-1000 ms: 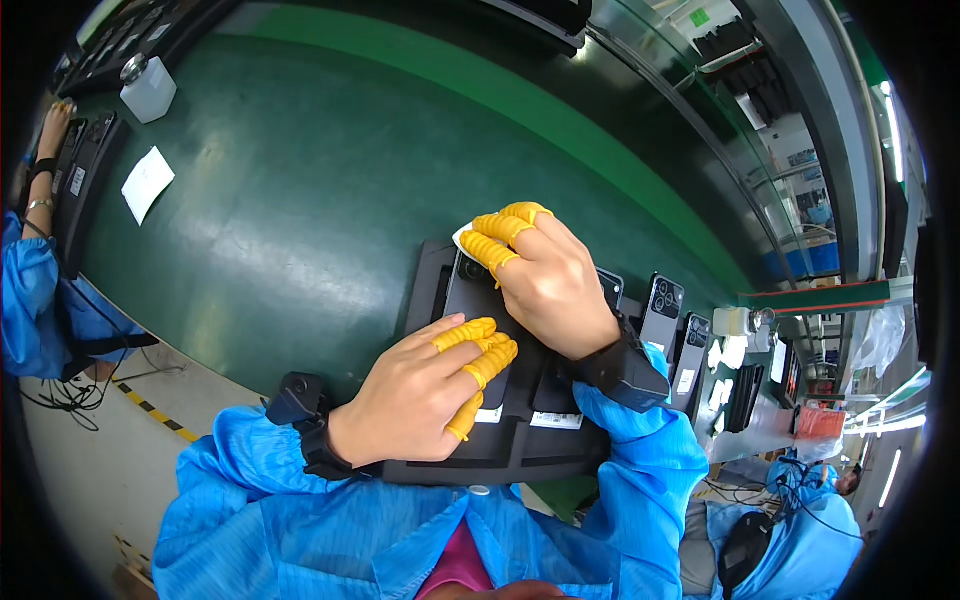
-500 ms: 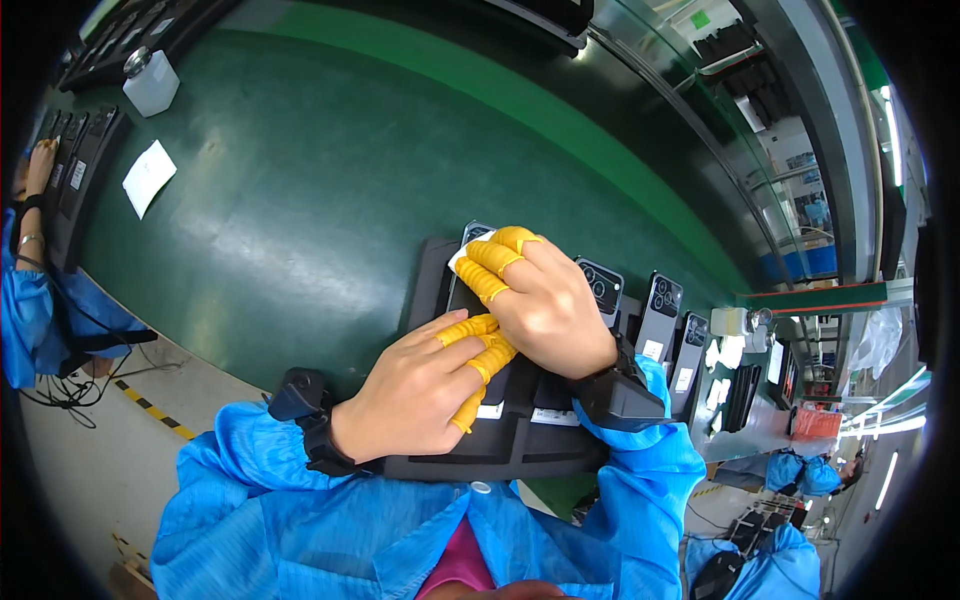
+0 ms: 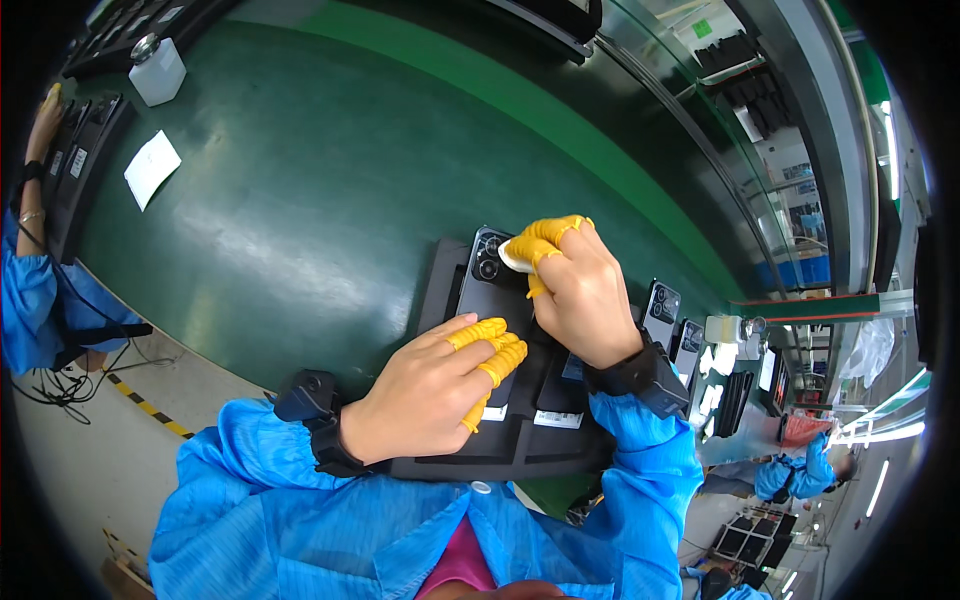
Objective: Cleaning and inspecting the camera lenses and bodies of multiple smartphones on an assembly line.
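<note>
My right hand (image 3: 590, 295), with yellow finger covers, is closed on a small folded white wipe (image 3: 514, 257) beside the camera block of a dark smartphone (image 3: 480, 290). That phone lies back up in a black tray (image 3: 470, 466). Lower on the same phone rests my left hand (image 3: 425, 385), its covered fingers laid over the back, and they hide part of it. To the right, a second phone (image 3: 560, 385) in the tray is mostly covered by my right hand and wrist. A white label (image 3: 557, 419) shows at its lower end.
More phones (image 3: 660, 310) stand beyond my right wrist. White cloths (image 3: 712, 370) and a bottle lie farther right. At far left are a white dispenser bottle (image 3: 158, 72), a paper sheet (image 3: 152, 170) and a co-worker's arm (image 3: 38, 140) by another tray (image 3: 90, 165). A shelf frame rises at the upper right.
My right hand has moved right with the wipe, uncovering the phone's camera block. My left hand stays on the phone, nearly unmoved. At far left the co-worker's hand has shifted farther away.
</note>
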